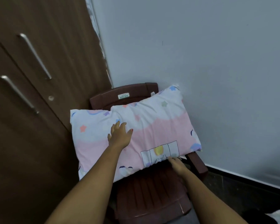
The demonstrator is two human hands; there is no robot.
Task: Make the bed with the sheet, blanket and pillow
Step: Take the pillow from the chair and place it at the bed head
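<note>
At 9 o'clock stands a brown wardrobe [31,94]. My left hand [120,135] lies flat, fingers spread, on the pillow [152,123], which rests across a maroon chair [152,188] at centre. At 5 o'clock my right hand [176,163] reaches under the pillow's near edge. Its fingers are hidden, so I cannot tell their hold. A grey wall [217,62] fills 2 o'clock. No bed, sheet or blanket shows. I judge the pillow is yet to be carried over.

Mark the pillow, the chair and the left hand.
pillow [160,135], head view, middle of its pink band.
chair [152,188], head view, bare seat in front of the pillow.
left hand [120,135], head view, back of the hand.
</note>
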